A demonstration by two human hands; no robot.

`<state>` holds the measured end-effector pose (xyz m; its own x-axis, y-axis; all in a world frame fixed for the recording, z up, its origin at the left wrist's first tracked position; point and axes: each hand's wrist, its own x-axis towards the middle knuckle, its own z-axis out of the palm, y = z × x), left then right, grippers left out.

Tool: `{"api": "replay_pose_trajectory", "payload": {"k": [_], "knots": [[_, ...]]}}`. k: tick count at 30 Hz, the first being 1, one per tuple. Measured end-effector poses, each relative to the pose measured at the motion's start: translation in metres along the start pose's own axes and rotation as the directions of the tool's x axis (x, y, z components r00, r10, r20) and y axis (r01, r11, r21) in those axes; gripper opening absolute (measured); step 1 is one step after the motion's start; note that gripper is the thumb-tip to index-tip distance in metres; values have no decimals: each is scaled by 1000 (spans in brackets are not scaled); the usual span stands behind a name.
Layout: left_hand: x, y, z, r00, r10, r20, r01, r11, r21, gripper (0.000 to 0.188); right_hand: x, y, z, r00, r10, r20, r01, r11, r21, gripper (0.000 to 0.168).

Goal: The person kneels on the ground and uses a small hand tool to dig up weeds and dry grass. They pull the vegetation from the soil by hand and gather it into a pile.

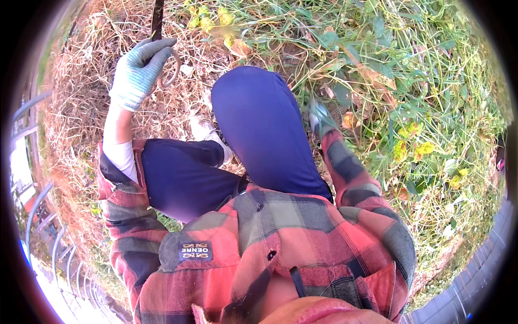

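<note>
My left hand, in a pale green and white knit glove, is closed around a hand tool. The tool's dark, flat metal part runs up past the top edge of the view. A tan ring shows beside the gloved fingers; whether it belongs to the tool cannot be told. Beyond my raised knee, my right hand, also gloved, reaches down into green grass stems and leaves. Blades partly cover its fingers, so their grip is hidden.
Dry, straw-coloured stems cover the ground at left; green weeds with yellowing leaves grow at right. My bent leg in blue trousers stands between my hands, near a white shoe. Curved metal hoops line the left rim; dark sheeting lies lower right.
</note>
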<state>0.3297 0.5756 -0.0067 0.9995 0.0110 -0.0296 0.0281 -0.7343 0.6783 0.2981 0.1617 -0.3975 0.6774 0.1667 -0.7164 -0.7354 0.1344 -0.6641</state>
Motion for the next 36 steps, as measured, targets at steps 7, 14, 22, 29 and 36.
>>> {"api": "replay_pose_trajectory", "payload": {"k": [7, 14, 22, 29, 36], "knots": [[8, 15, 3, 996, 57, -62, -56, 998, 19, 21, 64, -44, 19, 999, 37, -37, -43, 979, -200, 40], [5, 22, -4, 1000, -8, -14, 8, 1000, 5, 25, 12, 8, 17, 984, 96, -152, -149, 907, -393, 42], [12, 29, -1, 1000, 19, 4, -19, 1000, 18, 24, 67, -42, 34, 1000, 19, -19, -26, 842, -539, 44], [11, 15, -3, 998, 68, 19, -69, 996, 61, 23, -52, -10, -37, 1000, -12, 23, 26, 392, -920, 47], [3, 24, -9, 1000, -8, -11, 9, 997, 79, 22, -99, -1, -49, 991, -124, -56, -8, 360, -933, 47]]}}
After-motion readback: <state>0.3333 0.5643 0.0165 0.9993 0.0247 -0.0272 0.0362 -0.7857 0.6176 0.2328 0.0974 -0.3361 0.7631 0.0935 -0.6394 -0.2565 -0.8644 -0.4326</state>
